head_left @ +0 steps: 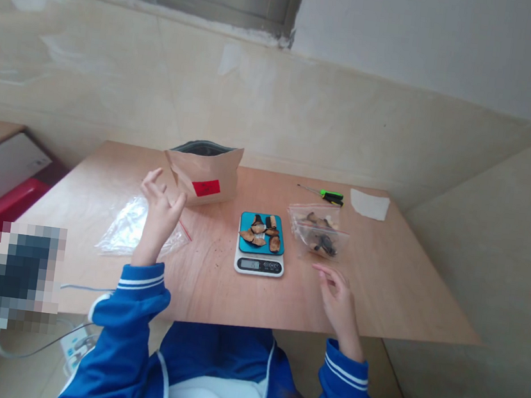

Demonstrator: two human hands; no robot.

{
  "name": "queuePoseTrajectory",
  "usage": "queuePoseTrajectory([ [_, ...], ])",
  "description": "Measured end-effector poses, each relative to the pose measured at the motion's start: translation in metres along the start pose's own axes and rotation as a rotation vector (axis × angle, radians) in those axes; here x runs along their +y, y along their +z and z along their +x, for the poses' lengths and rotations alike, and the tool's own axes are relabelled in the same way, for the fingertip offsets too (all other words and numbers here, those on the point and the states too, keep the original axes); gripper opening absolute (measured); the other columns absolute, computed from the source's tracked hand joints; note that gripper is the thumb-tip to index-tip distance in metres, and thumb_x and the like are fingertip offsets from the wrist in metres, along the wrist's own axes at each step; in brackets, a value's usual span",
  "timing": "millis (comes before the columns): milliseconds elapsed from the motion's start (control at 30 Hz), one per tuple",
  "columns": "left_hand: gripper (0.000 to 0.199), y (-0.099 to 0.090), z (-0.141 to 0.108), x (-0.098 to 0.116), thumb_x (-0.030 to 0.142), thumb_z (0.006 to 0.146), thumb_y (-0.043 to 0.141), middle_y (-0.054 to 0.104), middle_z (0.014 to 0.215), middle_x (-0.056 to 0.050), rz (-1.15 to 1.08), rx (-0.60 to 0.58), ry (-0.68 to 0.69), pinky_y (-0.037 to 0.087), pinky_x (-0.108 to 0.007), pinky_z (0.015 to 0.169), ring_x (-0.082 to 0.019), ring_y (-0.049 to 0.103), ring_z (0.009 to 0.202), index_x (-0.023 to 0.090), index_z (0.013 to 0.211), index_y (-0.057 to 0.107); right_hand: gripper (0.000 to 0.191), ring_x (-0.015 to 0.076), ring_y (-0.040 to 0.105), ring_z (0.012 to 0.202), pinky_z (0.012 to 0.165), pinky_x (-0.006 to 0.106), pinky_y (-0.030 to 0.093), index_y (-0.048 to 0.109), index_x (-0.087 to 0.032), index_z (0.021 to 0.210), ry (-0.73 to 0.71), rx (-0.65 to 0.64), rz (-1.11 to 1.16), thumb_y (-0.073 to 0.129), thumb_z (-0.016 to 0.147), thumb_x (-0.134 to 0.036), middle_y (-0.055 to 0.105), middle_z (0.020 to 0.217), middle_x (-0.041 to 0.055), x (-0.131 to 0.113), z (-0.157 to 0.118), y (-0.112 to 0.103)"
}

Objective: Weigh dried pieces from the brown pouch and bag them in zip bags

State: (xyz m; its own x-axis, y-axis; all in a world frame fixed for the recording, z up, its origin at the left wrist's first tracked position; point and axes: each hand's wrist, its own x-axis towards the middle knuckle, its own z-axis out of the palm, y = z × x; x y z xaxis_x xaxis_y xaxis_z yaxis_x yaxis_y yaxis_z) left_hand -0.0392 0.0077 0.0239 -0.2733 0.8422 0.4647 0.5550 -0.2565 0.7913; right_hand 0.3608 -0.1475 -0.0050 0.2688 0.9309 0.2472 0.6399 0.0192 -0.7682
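My left hand point(161, 209) is raised with its fingers apart, beside the brown paper pouch point(205, 175), which stands with its top open. Beneath that arm lie clear plastic zip bags point(121, 230). On the blue platform of a digital kitchen scale point(259, 264) rest several dried brown slices point(274, 244), possibly mushroom; the reading is too small to make out. To the right, zip bags point(321, 239) holding similar dark and brown pieces overlap each other. Just in front of those bags is my right hand point(335, 291), fingers extended and holding nothing.
A green-and-black screwdriver point(331, 195) and another yellow-and-black handled tool point(333, 201) lie at the back right, near a white paper piece point(368, 204). Small crumbs dot the wood table point(206, 288). A pale cable point(87, 288) runs along the left side.
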Motion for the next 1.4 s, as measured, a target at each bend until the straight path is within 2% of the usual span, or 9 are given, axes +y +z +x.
queuePoseTrajectory([
  [167,0.032,-0.02,-0.043,-0.036,0.037,0.082,0.055,0.057,0.105,-0.012,0.324,-0.229,-0.131,0.047,-0.054,0.1,-0.031,0.06,0.105,0.018,0.105,0.065,0.033,0.0293,0.061,0.108,0.095,0.05,0.048,0.071,-0.021,0.1,0.01,0.001,-0.002,0.048,0.093,-0.044,0.071,0.108,0.0127,0.0,-0.002,-0.003],
  [333,0.04,-0.026,-0.072,-0.051,0.041,0.077,0.056,0.061,0.099,-0.013,0.405,-0.345,-0.185,0.051,-0.049,0.09,-0.032,0.062,0.094,0.015,0.105,0.067,0.033,0.0288,0.062,0.106,0.095,0.049,0.048,0.071,-0.021,0.099,0.001,0.001,-0.009,0.048,0.092,-0.044,0.072,0.106,0.0119,-0.004,-0.003,0.0],
  [600,0.041,-0.02,-0.069,-0.041,0.047,0.085,0.043,0.065,0.1,-0.015,0.525,-0.355,-0.252,0.049,-0.046,0.092,-0.032,0.063,0.096,0.017,0.097,0.068,0.033,0.028,0.063,0.107,0.094,0.047,0.05,0.072,-0.02,0.101,-0.035,-0.03,0.03,0.049,0.093,-0.042,0.072,0.106,0.0123,-0.015,-0.004,0.01],
  [700,0.049,-0.009,-0.067,-0.032,0.057,0.084,0.044,0.064,0.103,-0.021,0.606,-0.295,-0.316,0.047,-0.055,0.091,-0.04,0.06,0.104,0.014,0.095,0.064,0.032,0.0278,0.063,0.107,0.094,0.047,0.05,0.072,-0.021,0.1,-0.048,-0.037,0.039,0.049,0.093,-0.041,0.072,0.107,0.012,-0.019,-0.005,0.013],
  [833,0.042,0.005,-0.065,-0.022,0.05,0.081,0.05,0.06,0.113,-0.029,0.663,-0.245,-0.364,0.043,-0.064,0.089,-0.049,0.055,0.113,0.012,0.096,0.058,0.03,0.0279,0.063,0.108,0.095,0.047,0.05,0.072,-0.022,0.1,-0.044,-0.05,0.04,0.048,0.093,-0.04,0.072,0.108,0.0112,-0.025,-0.007,0.015],
  [1033,0.019,-0.007,-0.063,-0.014,0.039,0.08,0.05,0.065,0.079,-0.012,0.54,-0.295,-0.383,0.05,-0.045,0.076,-0.032,0.066,0.083,0.022,0.074,0.051,0.027,0.0261,0.064,0.107,0.096,0.044,0.05,0.072,-0.024,0.1,-0.06,-0.127,0.136,0.048,0.095,-0.037,0.071,0.107,0.0089,-0.054,-0.01,0.025],
  [1167,0.017,-0.025,-0.078,0.012,0.039,0.081,0.052,0.063,0.073,-0.004,0.394,-0.355,-0.31,0.051,-0.036,0.07,-0.024,0.065,0.075,0.023,0.074,0.049,0.026,0.0239,0.064,0.109,0.097,0.04,0.05,0.069,-0.025,0.104,-0.078,-0.25,0.307,0.047,0.098,-0.038,0.069,0.111,0.0083,-0.096,-0.018,0.049],
  [1300,0.021,-0.029,-0.099,0.062,0.041,0.086,0.053,0.064,0.079,-0.002,0.047,-0.418,-0.117,0.052,-0.031,0.063,-0.019,0.064,0.069,0.023,0.077,0.052,0.036,0.0212,0.065,0.107,0.094,0.038,0.052,0.056,-0.024,0.126,0.021,-0.407,0.544,0.046,0.099,-0.046,0.066,0.121,0.0099,-0.139,-0.029,0.086],
  [1400,0.021,-0.023,-0.109,0.093,0.039,0.087,0.058,0.065,0.113,-0.01,-0.049,-0.379,0.115,0.057,-0.037,0.08,-0.024,0.067,0.103,0.022,0.074,0.055,0.045,0.0213,0.066,0.102,0.084,0.036,0.055,0.05,-0.023,0.127,0.117,-0.428,0.669,0.049,0.095,-0.055,0.065,0.121,0.0111,-0.158,-0.029,0.107],
])
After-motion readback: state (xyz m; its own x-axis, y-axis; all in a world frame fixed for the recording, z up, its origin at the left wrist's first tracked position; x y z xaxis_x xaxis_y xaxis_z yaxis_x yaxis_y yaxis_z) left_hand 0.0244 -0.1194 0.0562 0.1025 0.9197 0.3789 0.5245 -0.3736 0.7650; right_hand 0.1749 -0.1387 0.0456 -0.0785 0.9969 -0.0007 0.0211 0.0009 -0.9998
